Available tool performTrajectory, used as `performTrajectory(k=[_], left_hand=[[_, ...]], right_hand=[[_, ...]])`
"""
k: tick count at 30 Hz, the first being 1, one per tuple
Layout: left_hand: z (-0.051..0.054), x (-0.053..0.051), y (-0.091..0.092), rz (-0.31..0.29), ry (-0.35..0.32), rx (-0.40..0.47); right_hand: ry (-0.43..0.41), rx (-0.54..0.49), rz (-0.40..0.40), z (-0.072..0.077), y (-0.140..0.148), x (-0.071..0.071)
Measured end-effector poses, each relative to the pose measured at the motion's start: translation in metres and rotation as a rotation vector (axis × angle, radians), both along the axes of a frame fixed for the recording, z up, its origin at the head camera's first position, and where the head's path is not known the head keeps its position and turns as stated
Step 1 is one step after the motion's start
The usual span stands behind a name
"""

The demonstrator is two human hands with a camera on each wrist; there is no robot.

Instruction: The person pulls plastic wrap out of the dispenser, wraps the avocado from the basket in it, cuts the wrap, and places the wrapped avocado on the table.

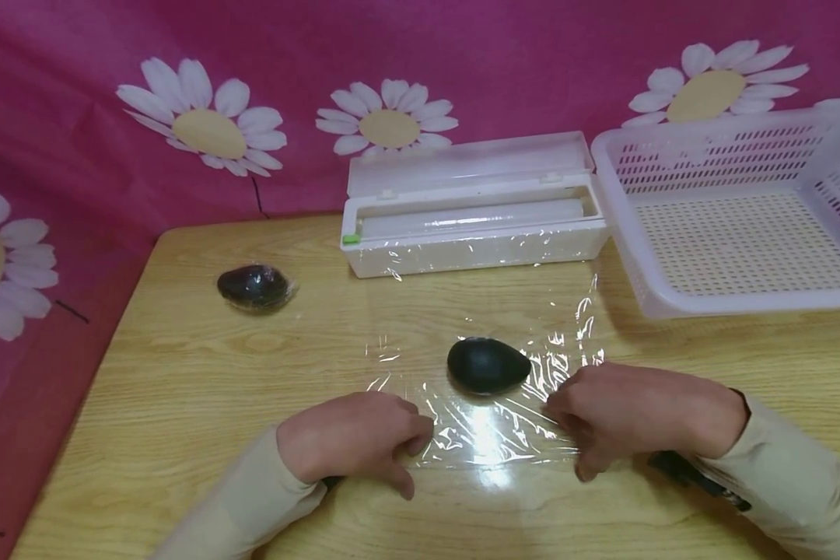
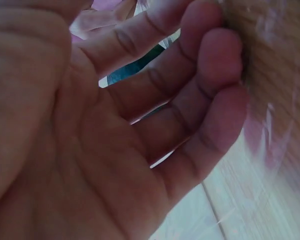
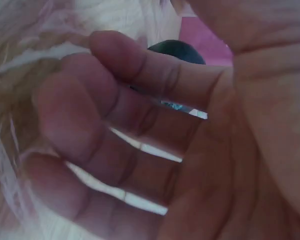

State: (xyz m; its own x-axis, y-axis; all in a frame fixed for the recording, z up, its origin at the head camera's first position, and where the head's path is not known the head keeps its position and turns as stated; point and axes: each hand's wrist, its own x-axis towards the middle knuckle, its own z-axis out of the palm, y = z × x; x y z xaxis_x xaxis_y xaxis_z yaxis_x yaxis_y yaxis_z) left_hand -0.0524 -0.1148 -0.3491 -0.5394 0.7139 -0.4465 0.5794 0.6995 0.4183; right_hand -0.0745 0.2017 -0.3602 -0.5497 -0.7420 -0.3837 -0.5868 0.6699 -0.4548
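A dark avocado [image 1: 488, 365] lies on a sheet of clear cling film [image 1: 490, 432] spread over the table. The film runs back to a white cling film box [image 1: 476, 249], whose lid stands up with the roll showing. My left hand [image 1: 357, 435] touches the film near its front left corner, fingers bent and thumb apart. On the opposite side, my right hand [image 1: 619, 412] rests its fingertips on the film, right of the avocado. Both wrist views show loosely bent fingers [image 2: 222, 62] against the film and table, with nothing in either palm.
Another avocado [image 1: 254, 288], wrapped in film, lies at the left of the wooden table [image 1: 147, 435]. A pale plastic basket [image 1: 763, 302] stands at the back right, beside the box. Pink flowered cloth [image 1: 301, 47] hangs behind the table and along its left side.
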Motion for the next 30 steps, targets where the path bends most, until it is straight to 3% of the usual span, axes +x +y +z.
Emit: performTrajectory(k=[6,14,23,30], left_hand=[[-0.0004,0.0015,0.0006,0.007,0.002,-0.015],[0.0046,0.0005,-0.0020,0.001,-0.010,-0.024],[0.0054,-0.0005,-0.0052,-0.064,0.019,0.032],[0.0052,-0.0005,-0.0070,-0.075,0.001,0.056]], right_hand=[[-0.063,0.058,-0.050,0.0007,-0.0008,0.0050],[0.053,-0.017,0.034,-0.0018,0.0033,0.0051],[0.093,-0.053,0.060,-0.0016,0.0046,0.0081],[0.097,-0.051,0.070,-0.0001,0.0060,0.0077]])
